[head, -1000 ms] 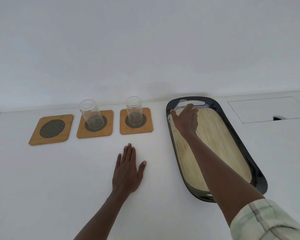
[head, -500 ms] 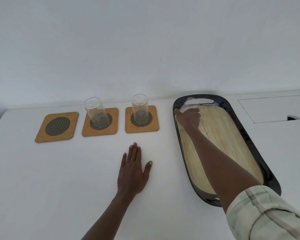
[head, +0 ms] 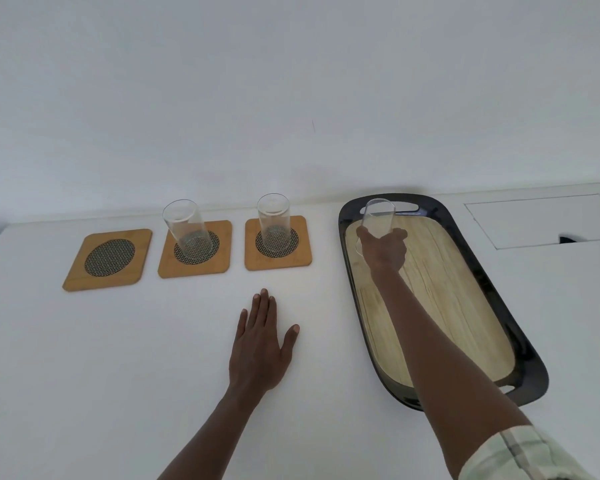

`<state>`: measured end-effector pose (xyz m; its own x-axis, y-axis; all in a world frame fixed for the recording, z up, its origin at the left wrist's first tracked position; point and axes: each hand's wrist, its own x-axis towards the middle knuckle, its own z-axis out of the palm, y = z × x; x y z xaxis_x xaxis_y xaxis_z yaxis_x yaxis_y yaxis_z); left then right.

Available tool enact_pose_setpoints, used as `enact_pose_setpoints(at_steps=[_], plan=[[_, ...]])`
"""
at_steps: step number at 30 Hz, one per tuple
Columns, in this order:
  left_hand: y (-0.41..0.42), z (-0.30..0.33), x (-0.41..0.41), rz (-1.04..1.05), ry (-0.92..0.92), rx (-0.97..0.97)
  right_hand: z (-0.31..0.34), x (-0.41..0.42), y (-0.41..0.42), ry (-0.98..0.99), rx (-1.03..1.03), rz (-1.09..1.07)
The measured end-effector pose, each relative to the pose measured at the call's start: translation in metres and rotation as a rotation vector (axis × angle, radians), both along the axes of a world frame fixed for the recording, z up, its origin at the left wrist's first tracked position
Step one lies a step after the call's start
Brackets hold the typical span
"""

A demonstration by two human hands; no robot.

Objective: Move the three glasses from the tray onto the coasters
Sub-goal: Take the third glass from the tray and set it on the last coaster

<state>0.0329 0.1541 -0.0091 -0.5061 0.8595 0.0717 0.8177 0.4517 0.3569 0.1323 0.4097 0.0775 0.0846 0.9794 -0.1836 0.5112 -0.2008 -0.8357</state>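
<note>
Three wooden coasters with dark mesh centres lie in a row at the back left. The left coaster is bare. A clear glass stands on the middle coaster, another clear glass on the right coaster. My right hand is wrapped around the lower part of a third glass over the far end of the dark-rimmed, wood-lined tray. My left hand lies flat on the white table with fingers apart, holding nothing.
The white table meets a white wall at the back. A recessed rectangular panel with a small dark notch sits in the tabletop right of the tray. The table's left edge shows at the far left.
My right hand has closed around the third glass at the tray's far end and raised it a little. The left hand stays flat on the table. The view shifted slightly.
</note>
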Motion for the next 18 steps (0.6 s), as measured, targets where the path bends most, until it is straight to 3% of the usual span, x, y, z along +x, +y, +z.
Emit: enact_pose_setpoints(at_steps=[6, 18], plan=[[0.000, 0.000, 0.000, -0.002, 0.001, -0.007, 0.005, 0.019, -0.027, 0.229, 0.202, -0.006], [0.000, 0.000, 0.000, -0.011, 0.004, 0.013, 0.031, 0.055, -0.051, 0.353, 0.399, -0.036]])
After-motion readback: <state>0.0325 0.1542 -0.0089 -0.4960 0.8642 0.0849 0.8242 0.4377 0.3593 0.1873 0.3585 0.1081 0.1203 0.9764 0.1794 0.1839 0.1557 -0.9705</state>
